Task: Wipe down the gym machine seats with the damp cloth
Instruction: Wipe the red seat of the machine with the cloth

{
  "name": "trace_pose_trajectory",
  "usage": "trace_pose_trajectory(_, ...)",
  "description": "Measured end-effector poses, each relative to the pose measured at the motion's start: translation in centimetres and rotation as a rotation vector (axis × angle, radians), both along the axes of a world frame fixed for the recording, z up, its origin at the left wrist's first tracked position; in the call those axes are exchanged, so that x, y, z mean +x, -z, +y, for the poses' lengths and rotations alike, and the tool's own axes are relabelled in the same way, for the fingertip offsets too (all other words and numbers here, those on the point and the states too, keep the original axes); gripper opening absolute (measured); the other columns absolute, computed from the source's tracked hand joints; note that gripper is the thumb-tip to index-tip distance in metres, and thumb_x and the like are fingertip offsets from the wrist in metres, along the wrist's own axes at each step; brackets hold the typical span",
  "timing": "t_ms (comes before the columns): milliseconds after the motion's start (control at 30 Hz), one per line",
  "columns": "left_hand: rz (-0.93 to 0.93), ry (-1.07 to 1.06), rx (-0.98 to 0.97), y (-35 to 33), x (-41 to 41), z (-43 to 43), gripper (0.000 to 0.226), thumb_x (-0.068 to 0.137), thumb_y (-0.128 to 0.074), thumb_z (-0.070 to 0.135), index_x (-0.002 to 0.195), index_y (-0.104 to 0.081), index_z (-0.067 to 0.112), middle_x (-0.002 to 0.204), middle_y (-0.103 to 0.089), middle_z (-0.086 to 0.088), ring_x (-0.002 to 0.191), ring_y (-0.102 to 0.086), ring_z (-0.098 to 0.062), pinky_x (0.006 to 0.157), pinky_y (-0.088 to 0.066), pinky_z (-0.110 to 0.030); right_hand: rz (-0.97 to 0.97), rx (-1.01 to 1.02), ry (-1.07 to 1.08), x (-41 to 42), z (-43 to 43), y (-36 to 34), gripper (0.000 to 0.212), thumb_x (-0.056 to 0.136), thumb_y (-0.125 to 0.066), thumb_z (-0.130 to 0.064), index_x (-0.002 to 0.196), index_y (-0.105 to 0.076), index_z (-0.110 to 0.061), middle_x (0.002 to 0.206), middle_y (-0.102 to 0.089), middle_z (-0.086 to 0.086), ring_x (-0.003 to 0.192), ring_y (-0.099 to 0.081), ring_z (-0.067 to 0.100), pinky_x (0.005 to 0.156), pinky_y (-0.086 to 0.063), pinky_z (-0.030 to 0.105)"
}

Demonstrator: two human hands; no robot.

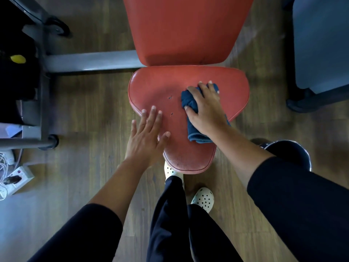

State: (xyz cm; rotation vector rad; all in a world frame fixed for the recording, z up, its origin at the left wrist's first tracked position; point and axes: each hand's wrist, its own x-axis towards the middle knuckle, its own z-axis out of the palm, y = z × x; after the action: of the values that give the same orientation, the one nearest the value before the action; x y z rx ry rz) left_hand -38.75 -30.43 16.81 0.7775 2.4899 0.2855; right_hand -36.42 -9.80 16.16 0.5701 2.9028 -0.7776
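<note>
Seat (160, 87): red padded cushion, wide at the far end and narrowing toward the person; pale piping runs along its rim.
Seat surface: two small dark nicks (171, 97) near the middle, between the two hands.
Backrest (185, 29): red pad of the same material, just beyond the seat's far edge, with a narrow gap between them.
Cloth (190, 102): dark blue, bunched, lying on the right half of the seat; its near end reaches the seat's right edge.
Right hand (206, 110): on top of the cloth, grasping it, with the fingers bent over the far end and the thumb pressed on the left side.
Left hand (147, 135): released, palm down, fingers straight and spread; the fingertips and thumb rest on the seat's left edge while the heel of the hand hangs past it.
Sleeves: dark, pushed up both forearms.
Legs and feet: dark trousers; white clogs (203, 198) with dark holes, one partly under the seat's near tip.
Floor (94, 110): wood-pattern planks.
Frame (90, 61): grey metal bar running from the left toward the seat and backrest, joined to darker machine parts at the left edge.
Power strip (18, 176): white, on the floor at lower left, with pale cables beside it.
Right margin: a grey-blue panel (321, 44) at upper right; a dark rounded object (290, 152) near the right forearm, which cannot be identified.
</note>
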Motion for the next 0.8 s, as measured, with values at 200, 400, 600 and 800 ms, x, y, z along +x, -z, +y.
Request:
trace_pose_trajectory(200, 0.070, 0.013, 0.002, 0.1, -2.0, -0.3, 0.065, 0.090, -0.005, 0.052, 0.151, -0.010, 0.029, 0.158, 0.001, 0.011, 0.146, 0.007, -0.014, 0.117, -0.005, -0.050, -0.026, -0.349, -0.119, -1.9, -0.7, -1.4, 0.064, 0.092, -0.042, -0.052, 0.148, -0.027, -0.026, 0.159, -0.010, 0.005, 0.147, 0.002, 0.020, 0.118, -0.002, 0.045)
trace_pose_trajectory(400, 0.093, -0.390, 0.236, -2.4, -1.7, 5.1, 0.061, 0.093, -0.024, 0.048, 0.143, -0.039, 0.017, 0.145, -0.043, -0.007, 0.138, -0.032, -0.028, 0.112, -0.024, -0.051, 0.037, -0.203, 0.096, 0.5, 4.8, -1.2, 0.054, 0.099, -0.019, -0.043, 0.150, -0.022, -0.024, 0.159, -0.012, 0.004, 0.147, -0.002, 0.021, 0.118, 0.003, 0.041)
trace_pose_trajectory(600, 0.143, -0.281, 0.234, -2.2, 0.3, 13.3, 0.056, 0.094, -0.037, 0.040, 0.144, -0.036, 0.014, 0.153, -0.027, -0.013, 0.143, -0.016, -0.034, 0.116, -0.015, -0.052, -0.152, 0.087, -0.037, 2.7, 7.6, 1.1, 0.057, 0.096, -0.019, -0.034, 0.152, -0.017, -0.022, 0.160, -0.005, 0.005, 0.147, 0.004, 0.026, 0.115, 0.010, 0.040)
trace_pose_trajectory(800, 0.286, -0.208, 0.050, 0.4, 1.0, 14.2, 0.054, 0.091, -0.046, 0.044, 0.140, -0.041, 0.025, 0.149, -0.034, -0.013, 0.142, -0.015, -0.040, 0.112, -0.011, -0.061, -0.133, 0.144, -0.029, 2.7, 7.4, 1.9, 0.065, 0.093, -0.007, -0.049, 0.152, -0.014, -0.022, 0.160, -0.005, 0.006, 0.147, 0.003, 0.028, 0.116, 0.008, 0.044)
